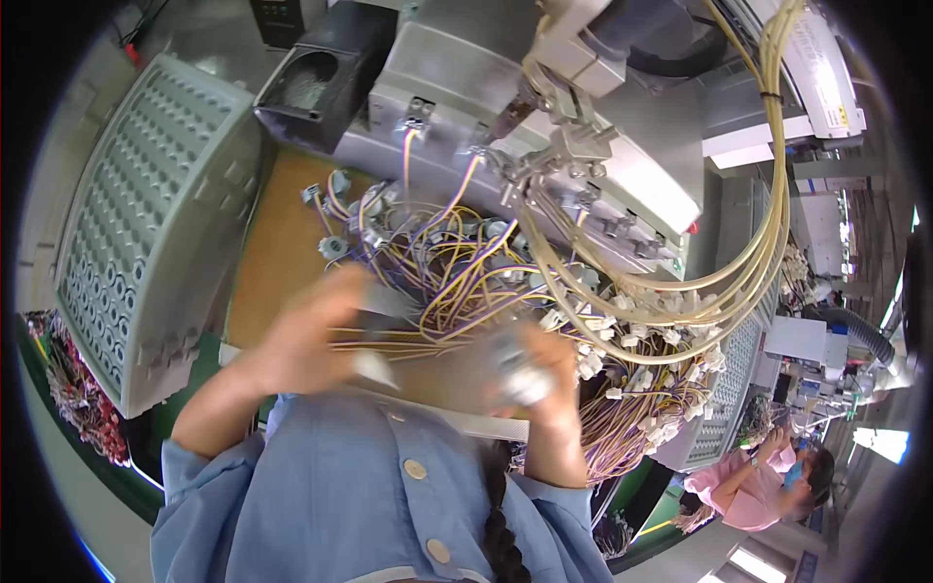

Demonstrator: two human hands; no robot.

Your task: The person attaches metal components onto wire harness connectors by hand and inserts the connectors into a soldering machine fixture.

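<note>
One silvery part [517,374], blurred | right fingers [546,348] closed around it | left fingers [340,291]: grip can't be made out | wires [452,309] ahead

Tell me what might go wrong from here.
The tangled wires could snag one another if one is pulled. The looped tubes hang close to the white connectors in this view, so something might catch. The blurred silvery part in the right hand could slip.
</note>
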